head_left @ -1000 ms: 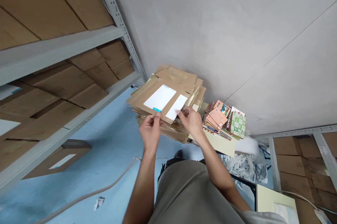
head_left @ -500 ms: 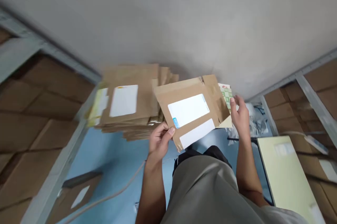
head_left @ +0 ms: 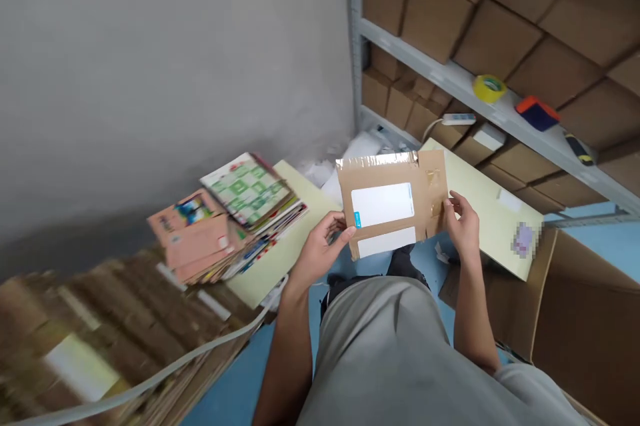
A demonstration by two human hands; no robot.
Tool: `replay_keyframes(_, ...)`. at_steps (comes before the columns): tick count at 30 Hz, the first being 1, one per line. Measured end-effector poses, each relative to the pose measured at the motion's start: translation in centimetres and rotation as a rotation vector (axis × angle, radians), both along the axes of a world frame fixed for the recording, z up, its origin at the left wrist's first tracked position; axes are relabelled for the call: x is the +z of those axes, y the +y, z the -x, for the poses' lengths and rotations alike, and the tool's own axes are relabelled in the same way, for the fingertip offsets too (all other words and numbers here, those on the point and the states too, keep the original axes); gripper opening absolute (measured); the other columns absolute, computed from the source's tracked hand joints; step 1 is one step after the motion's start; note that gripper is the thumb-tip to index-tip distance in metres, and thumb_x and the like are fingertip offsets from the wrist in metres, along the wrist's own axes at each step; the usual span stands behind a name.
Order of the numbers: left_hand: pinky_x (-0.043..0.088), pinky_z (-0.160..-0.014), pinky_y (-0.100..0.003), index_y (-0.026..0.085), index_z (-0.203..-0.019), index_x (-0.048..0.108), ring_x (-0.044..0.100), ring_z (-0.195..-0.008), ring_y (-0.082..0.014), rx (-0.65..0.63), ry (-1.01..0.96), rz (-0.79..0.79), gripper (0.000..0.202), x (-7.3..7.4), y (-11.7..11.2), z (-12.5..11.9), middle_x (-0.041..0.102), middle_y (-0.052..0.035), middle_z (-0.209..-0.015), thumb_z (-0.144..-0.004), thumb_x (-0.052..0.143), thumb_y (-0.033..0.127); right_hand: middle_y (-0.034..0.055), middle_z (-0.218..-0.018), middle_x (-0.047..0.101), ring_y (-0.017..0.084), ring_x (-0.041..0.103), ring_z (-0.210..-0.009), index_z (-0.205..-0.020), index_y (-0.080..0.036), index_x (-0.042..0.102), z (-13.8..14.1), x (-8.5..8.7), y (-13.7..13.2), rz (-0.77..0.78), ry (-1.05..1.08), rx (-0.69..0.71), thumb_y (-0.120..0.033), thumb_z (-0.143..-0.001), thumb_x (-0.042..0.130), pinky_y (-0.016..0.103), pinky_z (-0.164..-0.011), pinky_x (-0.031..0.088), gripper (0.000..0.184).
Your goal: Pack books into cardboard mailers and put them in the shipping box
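Observation:
I hold a flat brown cardboard mailer (head_left: pixel 430 179) with two white labels and tape along its top edge, in front of my lap. My left hand (head_left: pixel 320 254) pinches its lower left corner, thumb on the front by a small blue mark. My right hand (head_left: pixel 463 226) grips its right edge, fingers curled round it. A stack of similar brown mailers (head_left: pixel 100 339) lies blurred at the lower left, away from both hands.
A pile of colourful booklets (head_left: pixel 230 219) rests on a pale yellow board (head_left: pixel 480 206) by the grey wall. Metal shelving (head_left: pixel 500 113) at the right carries cardboard boxes, a yellow tape roll (head_left: pixel 489 87) and a power strip (head_left: pixel 457 119). An open carton (head_left: pixel 575 319) stands at the lower right.
The mailer came off the stack and now sits in both hands. My view swung right, so the stack moved to the lower left and the right shelving came into sight.

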State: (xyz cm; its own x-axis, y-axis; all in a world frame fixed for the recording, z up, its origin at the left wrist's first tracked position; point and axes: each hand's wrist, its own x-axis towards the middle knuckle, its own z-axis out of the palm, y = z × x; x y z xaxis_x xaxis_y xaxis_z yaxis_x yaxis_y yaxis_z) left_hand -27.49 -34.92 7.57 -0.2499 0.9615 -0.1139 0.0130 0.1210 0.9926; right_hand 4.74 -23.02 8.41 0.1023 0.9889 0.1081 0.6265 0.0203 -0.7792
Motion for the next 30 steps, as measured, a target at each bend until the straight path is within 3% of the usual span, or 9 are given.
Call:
replay_keyframes(2,0.064,-0.101,-0.042,0.025,-0.116,0.073,0.077,-0.108,-0.028,-0.019,-0.018,-0.006,0.046,-2.2,5.4,-4.2,0.082,-0.0097,-0.114,-0.084,0.086,0.055,0.0199,-0.115,0.086,0.035,0.081,-0.107,-0.136,-0.013,0.076,-5.1,-1.8,2.0,0.008,0.053,-0.082,-0.067,-0.097,0.061,0.054,-0.102,0.064,0.068)
replay_keyframes(4,0.064,-0.105,-0.044,0.023,-0.124,0.071,0.079,-0.113,-0.0284,-0.012,-0.007,-0.008,0.05,-4.9,10.8,-8.7,0.082,-0.0117,-0.12,-0.083,0.084,0.048,0.0191,-0.113,0.086,0.034,0.081,-0.105,-0.127,-0.015,0.078,-9.8,-3.9,3.8,0.034,0.114,-0.116,-0.064,-0.095,0.063,0.054,-0.102,0.064,0.061)
replay_keyframes(9,0.06,-0.113,-0.049,0.022,-0.115,0.071,0.079,-0.115,-0.0302,-0.067,0.206,0.029,0.034,-11.3,22.9,-19.4,0.083,-0.0125,-0.118,-0.082,0.075,0.031,0.0161,-0.114,0.087,0.032,0.082,-0.109,-0.108,-0.02,0.076,-19.9,-9.3,7.5,0.129,0.224,-0.169,-0.053,-0.093,0.063,0.051,-0.107,0.064,0.039)
replay_keyframes(13,0.061,-0.11,-0.049,0.021,-0.106,0.071,0.079,-0.112,-0.0318,-0.227,0.346,0.073,0.021,-15.2,29.5,-26.7,0.083,-0.0135,-0.115,-0.086,0.07,0.028,0.0193,-0.119,0.087,0.033,0.082,-0.117,-0.102,-0.019,0.075,-25.6,-13.3,9.9,0.293,0.243,-0.318,-0.036,-0.088,0.062,0.048,-0.11,0.063,0.025)
replay_keyframes(17,0.063,-0.106,-0.045,0.019,-0.108,0.071,0.08,-0.115,-0.0332,-0.379,0.364,0.171,0.022,-18.5,33.3,-32.1,0.083,-0.0174,-0.121,-0.089,0.062,0.022,0.0215,-0.129,0.085,0.034,0.079,-0.129,-0.105,-0.019,0.075,-28.4,-16.8,11.9,0.387,0.231,-0.464,-0.025,-0.087,0.06,0.045,-0.11,0.063,0.025)
replay_keyframes(22,0.06,-0.108,-0.05,0.019,-0.109,0.071,0.078,-0.117,-0.0372,-0.468,0.422,0.229,0.023,-21.3,35.6,-35.9,0.083,-0.0207,-0.118,-0.088,0.062,0.018,0.0205,-0.121,0.086,0.034,0.082,-0.12,-0.106,-0.018,0.075,-29.6,-19.3,13.5,0.425,0.234,-0.513,-0.017,-0.079,0.06,0.044,-0.105,0.064,0.03)
replay_keyframes(27,0.06,-0.107,-0.048,0.02,-0.105,0.07,0.077,-0.116,-0.0353,-0.561,0.458,0.251,0.018,-22.0,35.9,-36.7,0.083,-0.0189,-0.112,-0.09,0.06,0.019,0.0174,-0.119,0.087,0.031,0.082,-0.114,-0.105,-0.018,0.075,-29.4,-20.2,14.0,0.45,0.259,-0.486,-0.013,-0.076,0.058,0.042,-0.104,0.065,0.035)
replay_keyframes(30,0.058,-0.113,-0.051,0.021,-0.1,0.069,0.074,-0.119,-0.0351,-0.599,0.473,0.244,0.014,-21.7,35.3,-36.1,0.08,-0.0183,-0.114,-0.092,0.057,0.019,0.0166,-0.128,0.085,0.029,0.082,-0.114,-0.117,-0.018,0.075,-29.4,-20.2,13.8,0.459,0.275,-0.471,-0.015,-0.08,0.057,0.042,-0.102,0.066,0.041)
